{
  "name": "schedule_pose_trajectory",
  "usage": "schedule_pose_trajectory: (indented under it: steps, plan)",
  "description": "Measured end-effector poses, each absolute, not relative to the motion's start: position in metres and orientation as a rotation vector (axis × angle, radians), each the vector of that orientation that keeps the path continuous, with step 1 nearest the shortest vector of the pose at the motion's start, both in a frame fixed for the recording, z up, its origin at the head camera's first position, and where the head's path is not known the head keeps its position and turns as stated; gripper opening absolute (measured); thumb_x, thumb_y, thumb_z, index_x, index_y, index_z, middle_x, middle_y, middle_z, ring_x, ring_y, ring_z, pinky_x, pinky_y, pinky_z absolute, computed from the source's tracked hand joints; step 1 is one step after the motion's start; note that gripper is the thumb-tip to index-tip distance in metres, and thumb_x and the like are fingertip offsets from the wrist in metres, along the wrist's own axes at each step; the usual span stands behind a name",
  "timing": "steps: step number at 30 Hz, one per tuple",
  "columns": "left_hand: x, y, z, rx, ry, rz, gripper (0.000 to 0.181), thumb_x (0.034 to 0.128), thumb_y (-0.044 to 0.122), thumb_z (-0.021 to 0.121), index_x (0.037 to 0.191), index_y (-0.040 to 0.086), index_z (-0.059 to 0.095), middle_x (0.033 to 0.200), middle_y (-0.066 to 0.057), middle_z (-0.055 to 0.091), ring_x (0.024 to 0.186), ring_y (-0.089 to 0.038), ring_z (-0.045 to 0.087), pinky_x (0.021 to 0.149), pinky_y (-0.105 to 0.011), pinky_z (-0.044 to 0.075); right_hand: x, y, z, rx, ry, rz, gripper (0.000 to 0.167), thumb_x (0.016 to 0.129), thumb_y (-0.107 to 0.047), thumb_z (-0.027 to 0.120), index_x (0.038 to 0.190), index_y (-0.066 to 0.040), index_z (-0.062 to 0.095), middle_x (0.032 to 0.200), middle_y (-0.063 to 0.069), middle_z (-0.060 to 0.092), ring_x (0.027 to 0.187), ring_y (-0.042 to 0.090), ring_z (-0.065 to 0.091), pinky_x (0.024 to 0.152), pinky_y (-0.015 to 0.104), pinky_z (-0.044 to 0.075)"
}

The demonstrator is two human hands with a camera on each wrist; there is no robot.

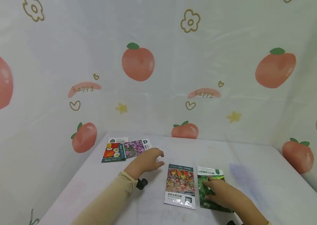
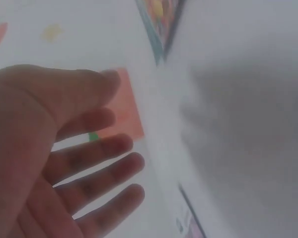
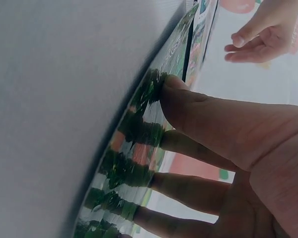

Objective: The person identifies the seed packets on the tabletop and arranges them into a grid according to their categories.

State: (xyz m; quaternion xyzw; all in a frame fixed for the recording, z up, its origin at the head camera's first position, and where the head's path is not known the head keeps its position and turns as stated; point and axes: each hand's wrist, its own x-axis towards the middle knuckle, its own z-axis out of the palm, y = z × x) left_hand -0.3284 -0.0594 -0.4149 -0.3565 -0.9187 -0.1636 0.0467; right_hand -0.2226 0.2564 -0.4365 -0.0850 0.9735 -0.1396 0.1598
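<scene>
My right hand [image 1: 227,194] rests its thumb and fingertips on a green seed packet [image 1: 202,197] lying flat near the front of the table. In the right wrist view its fingers are extended and spread across the glossy packet [image 3: 156,99]. To the left of that lies a wildflower seed packet [image 1: 180,182] with a red and orange picture. My left hand [image 1: 145,161] hovers above the table with relaxed, apart fingers, holding nothing. It stands between the wildflower packet and a purple-flower seed packet [image 1: 134,148] farther back.
An orange-and-white flower seed packet [image 1: 113,152] lies at the back left, partly beneath the purple one. The white cloth-covered table [image 1: 209,150] meets a white curtain [image 1: 164,103] printed with fruit at its back and sides. A purplish stain [image 1: 243,178] marks the cloth at right.
</scene>
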Motion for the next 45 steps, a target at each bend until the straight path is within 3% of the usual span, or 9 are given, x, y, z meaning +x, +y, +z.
schedule_pose_trajectory:
  steps: [9,13,20,26,33,37,40,45]
  plan:
    - [-0.353,-0.090,-0.411,-1.025,-2.824,-0.497,0.031,0.1000,0.016,0.074,0.123,-0.004,0.070,0.124,-0.018,0.072,0.120,-0.035,0.068,0.106,-0.051,0.054,-0.222,0.256,-0.436,-0.252,2.785,-0.422,0.064,0.090,-0.027,0.085,0.147,-0.007,0.064,0.161,0.032,0.044,0.147,0.049,0.047,0.117,0.066,0.041]
    - [-0.363,-0.101,-0.411,-0.967,-2.862,-0.480,0.029,0.0996,0.013,0.073,0.123,-0.004,0.070,0.122,-0.020,0.073,0.110,-0.033,0.069,0.101,-0.052,0.056,-0.220,0.256,-0.436,-0.248,2.795,-0.423,0.064,0.090,-0.028,0.085,0.147,-0.008,0.064,0.161,0.031,0.045,0.147,0.050,0.047,0.116,0.066,0.041]
    - [-0.377,-0.123,-0.413,-0.803,-2.981,-0.483,0.032,0.1008,0.014,0.072,0.130,-0.001,0.070,0.130,-0.018,0.072,0.129,-0.037,0.065,0.115,-0.054,0.048,-0.220,0.256,-0.435,-0.256,2.791,-0.425,0.064,0.090,-0.029,0.084,0.148,-0.010,0.063,0.161,0.031,0.045,0.147,0.049,0.048,0.117,0.066,0.041]
    - [-0.385,-0.136,-0.416,-0.754,-3.014,-0.485,0.036,0.1006,0.010,0.070,0.134,-0.003,0.067,0.136,-0.021,0.069,0.135,-0.041,0.061,0.119,-0.057,0.044,-0.219,0.256,-0.432,-0.238,2.788,-0.422,0.064,0.091,-0.029,0.084,0.148,-0.010,0.063,0.162,0.029,0.045,0.147,0.048,0.048,0.117,0.066,0.041]
    - [-0.400,-0.147,-0.432,-0.612,-3.108,-0.447,0.050,0.1035,0.020,0.071,0.150,0.004,0.059,0.151,-0.017,0.061,0.147,-0.039,0.052,0.123,-0.058,0.039,-0.219,0.256,-0.431,-0.235,2.780,-0.451,0.064,0.090,-0.028,0.084,0.148,-0.010,0.063,0.162,0.031,0.044,0.147,0.050,0.047,0.118,0.066,0.039]
    - [-0.406,-0.150,-0.440,-0.604,-3.088,-0.452,0.044,0.1018,0.015,0.072,0.143,0.005,0.064,0.144,-0.016,0.066,0.140,-0.038,0.057,0.121,-0.058,0.042,-0.219,0.256,-0.432,-0.235,2.777,-0.468,0.064,0.090,-0.027,0.084,0.148,-0.009,0.063,0.162,0.030,0.044,0.148,0.049,0.047,0.118,0.065,0.040]
    - [-0.408,-0.152,-0.443,-0.620,-3.073,-0.453,0.030,0.1005,0.013,0.072,0.129,0.005,0.070,0.128,-0.013,0.071,0.124,-0.034,0.065,0.113,-0.056,0.049,-0.219,0.256,-0.433,-0.228,2.780,-0.458,0.064,0.090,-0.027,0.084,0.148,-0.010,0.063,0.162,0.029,0.044,0.148,0.048,0.047,0.118,0.065,0.040]
    - [-0.406,-0.150,-0.439,-0.560,-3.116,-0.494,0.019,0.1026,0.016,0.069,0.120,0.009,0.072,0.118,-0.009,0.072,0.110,-0.028,0.066,0.107,-0.055,0.053,-0.219,0.256,-0.433,-0.221,2.796,-0.444,0.064,0.090,-0.028,0.084,0.148,-0.010,0.063,0.162,0.030,0.045,0.148,0.049,0.047,0.117,0.065,0.040]
